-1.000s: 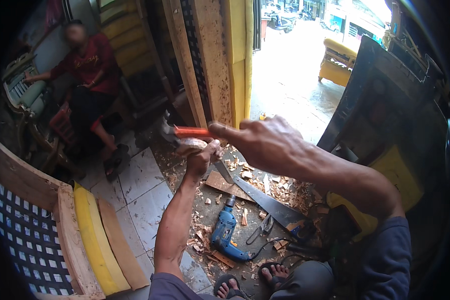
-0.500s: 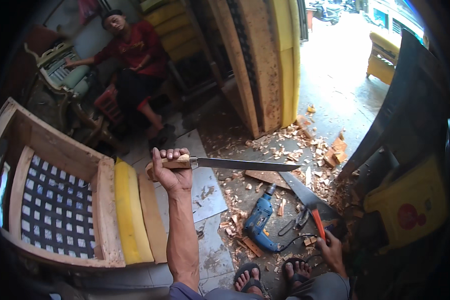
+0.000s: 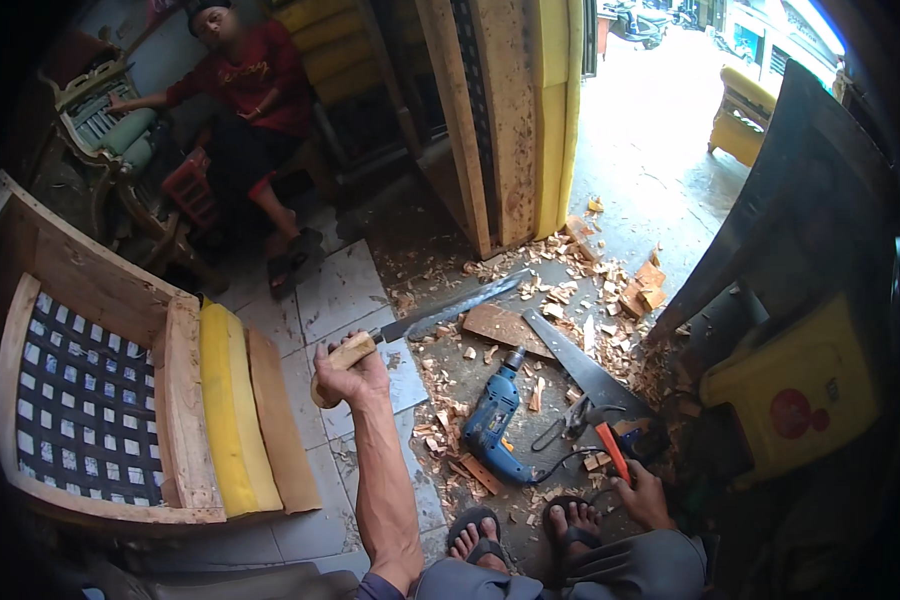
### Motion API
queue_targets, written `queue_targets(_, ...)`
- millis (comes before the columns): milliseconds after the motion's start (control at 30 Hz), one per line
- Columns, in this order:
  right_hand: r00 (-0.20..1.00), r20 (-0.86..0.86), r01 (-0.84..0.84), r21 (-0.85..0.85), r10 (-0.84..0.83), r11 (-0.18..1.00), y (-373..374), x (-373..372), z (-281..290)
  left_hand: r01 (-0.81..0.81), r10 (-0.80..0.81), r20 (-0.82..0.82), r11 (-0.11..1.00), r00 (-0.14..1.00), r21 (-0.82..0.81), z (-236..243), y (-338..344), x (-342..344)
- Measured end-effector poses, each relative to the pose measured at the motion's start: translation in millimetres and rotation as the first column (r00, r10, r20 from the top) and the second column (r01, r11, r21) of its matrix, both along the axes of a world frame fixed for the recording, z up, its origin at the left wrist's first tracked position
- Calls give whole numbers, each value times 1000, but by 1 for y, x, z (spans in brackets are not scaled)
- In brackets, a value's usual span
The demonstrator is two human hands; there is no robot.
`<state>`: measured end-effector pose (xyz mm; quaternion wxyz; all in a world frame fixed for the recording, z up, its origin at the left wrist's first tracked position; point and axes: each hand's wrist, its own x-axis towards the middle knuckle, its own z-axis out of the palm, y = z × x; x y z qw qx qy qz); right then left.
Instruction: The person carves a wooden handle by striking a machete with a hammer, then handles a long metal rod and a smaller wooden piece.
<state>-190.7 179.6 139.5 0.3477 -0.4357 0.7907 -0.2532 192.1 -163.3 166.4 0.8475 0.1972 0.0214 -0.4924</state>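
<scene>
My left hand [image 3: 353, 375] is closed around the light wooden handle [image 3: 346, 354] of a long knife, whose steel blade [image 3: 450, 304] angles up and rightward over the floor. Low at the right, my right hand [image 3: 638, 492] grips a hammer [image 3: 610, 443] by its orange handle, its dark head near a pair of dark-handled cutting tools [image 3: 570, 425]. Between my hands, a blue corded drill [image 3: 500, 430] lies among wood chips, beside a hand saw [image 3: 585, 360] and a flat wood board [image 3: 505, 328].
A person in red [image 3: 250, 90] sits at upper left near a carved chair [image 3: 105, 130]. A webbed wooden seat frame [image 3: 182, 400] with yellow foam stands left. Upright frames [image 3: 510, 130] edge the bright doorway. A dark panel [image 3: 745, 200] and yellow container [image 3: 780, 390] are right.
My right hand and the hammer have dropped from beside my left hand to the lower right. My left hand has since lowered slightly, with the blade tilting upward. The view has shifted.
</scene>
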Motion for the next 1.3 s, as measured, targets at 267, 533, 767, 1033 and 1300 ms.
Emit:
queue_targets(267, 992, -27, -116, 132, 120, 984, -4, 10, -8, -37, 49, -154, 996, 987, 79, -163, -4, -14)
queue_targets(533, 991, 53, -130, 156, 123, 979, -21, 27, -9, 402, -323, -349, 897, 880, 183, -211, 48, -18)
queue_targets(767, 948, 8, -318, 64, 318, 946, -95, 53, -14, 530, -862, 95, 390, 498, 753, -170, 78, -5)
queue_targets(1033, 891, 24, -451, -83, 454, 889, -166, 91, -7, -448, -739, 235, 595, -632, 667, -171, 15, 20)
queue_targets(1300, 926, 11, -377, -55, 379, 924, -164, 91, -25, 6, -516, 605, 758, -606, 652, -187, 30, 9)
